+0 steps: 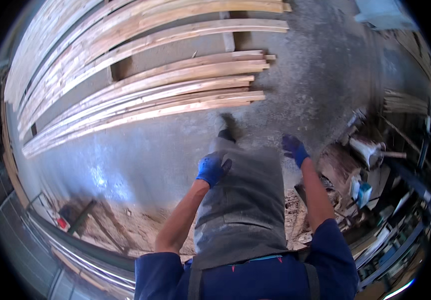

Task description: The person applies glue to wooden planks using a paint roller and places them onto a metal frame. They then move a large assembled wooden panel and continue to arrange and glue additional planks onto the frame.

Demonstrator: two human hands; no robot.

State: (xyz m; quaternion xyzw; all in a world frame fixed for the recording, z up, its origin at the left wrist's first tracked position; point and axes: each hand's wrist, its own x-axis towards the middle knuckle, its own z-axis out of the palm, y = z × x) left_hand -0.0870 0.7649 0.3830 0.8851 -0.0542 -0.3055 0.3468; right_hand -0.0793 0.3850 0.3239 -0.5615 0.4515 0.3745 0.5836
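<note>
My left hand [213, 168], in a blue work glove, hangs over the left edge of my grey apron [248, 187]. It is empty, its dark-tipped fingers loosely bent and apart. Out past the apron's right side is my right hand [294, 148], gloved the same way, with fingers spread and nothing in them. The grey floor shows beneath it. Ahead and to the left, long pale wooden boards [175, 92] lie side by side, their ends closest to my left hand. A dark shoe [227, 135] shows just beyond the apron.
More boards [140, 27] lie farther off, over cross-pieces. To my right are a cluttered heap with a brown sack-like bundle [339, 165], a blue-and-white container [362, 192] and metal framework [400, 240]. Wood shavings [115, 225] and a metal rail [80, 260] are at the lower left.
</note>
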